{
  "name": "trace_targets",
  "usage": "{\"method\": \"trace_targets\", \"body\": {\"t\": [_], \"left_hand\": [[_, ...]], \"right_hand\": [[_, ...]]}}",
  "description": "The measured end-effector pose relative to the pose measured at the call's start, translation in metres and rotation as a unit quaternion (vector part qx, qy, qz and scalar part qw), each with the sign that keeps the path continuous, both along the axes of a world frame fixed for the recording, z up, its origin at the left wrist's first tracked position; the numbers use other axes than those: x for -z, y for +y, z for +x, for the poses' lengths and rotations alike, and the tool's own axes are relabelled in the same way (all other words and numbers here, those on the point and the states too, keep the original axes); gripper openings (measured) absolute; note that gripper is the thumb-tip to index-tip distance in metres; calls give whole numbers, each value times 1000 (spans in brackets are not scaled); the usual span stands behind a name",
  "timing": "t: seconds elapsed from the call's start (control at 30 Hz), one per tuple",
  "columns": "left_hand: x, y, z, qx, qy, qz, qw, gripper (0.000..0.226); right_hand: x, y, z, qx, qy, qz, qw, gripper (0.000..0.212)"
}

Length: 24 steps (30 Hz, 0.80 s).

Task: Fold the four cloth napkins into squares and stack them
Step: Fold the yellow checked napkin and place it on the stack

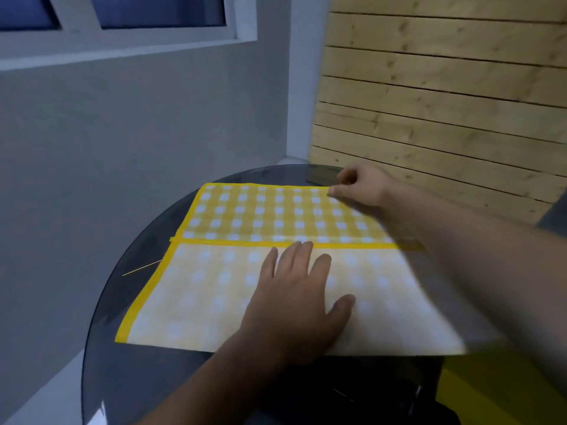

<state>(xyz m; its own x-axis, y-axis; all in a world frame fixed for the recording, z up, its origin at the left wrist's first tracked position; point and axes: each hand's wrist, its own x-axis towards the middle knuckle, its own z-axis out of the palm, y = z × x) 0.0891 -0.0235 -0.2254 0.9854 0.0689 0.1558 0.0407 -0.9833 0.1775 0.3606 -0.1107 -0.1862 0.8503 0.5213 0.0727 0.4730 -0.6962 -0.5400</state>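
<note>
Grey wall [138, 133], wooden slats [445, 87], window [122, 13]

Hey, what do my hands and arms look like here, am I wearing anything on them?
No gloves, rings or watch show on the left hand or the right hand, though the right forearm is motion-blurred. The left forearm is uncovered too, with no sleeve reaching it. A dark grey patch at the frame's right edge may be a short sleeve.

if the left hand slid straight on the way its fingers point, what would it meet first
The yellow hem band running across the napkin, right at the fingertips of the left hand; beyond it, the checked far half. The right hand pinching the far corner looks off that line.
</note>
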Motion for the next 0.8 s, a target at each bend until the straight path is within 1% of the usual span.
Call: {"method": "trace_targets", "body": {"t": [0.23,0.3,0.4,0.47,0.57,0.63,0.67,0.73,0.8], "left_hand": [[2,2,1,9,-8,-10,1000,67],[2,2,0,10,-6,-11,1000,66],[1,1,-1,12,-6,-10,1000,65],[0,0,-1,14,-3,-10,1000,63],[-1,-1,-3,18,-11,-23,1000,56],[-6,-2,-6,34,-46,-40,998,48],[-9,-2,-8,50,-78,-42,995,44],[-12,-3,-11,94,-151,-22,984,30],[-14,-7,-16,133,-203,6,970,16]], "right_hand": [[-10,4,16,-44,28,-17,999,34],[-14,3,14,-49,13,-20,999,30],[-26,-1,3,-59,13,-21,998,22],[-40,-7,-8,-67,8,-10,998,21],[-69,-19,-34,-81,-23,15,996,17],[-87,-30,-58,-111,-35,35,993,15],[-94,-37,-71,-124,-41,39,991,16],[-103,-53,-100,-136,-49,30,989,17],[-106,-69,-129,-135,-64,6,989,17]]}}
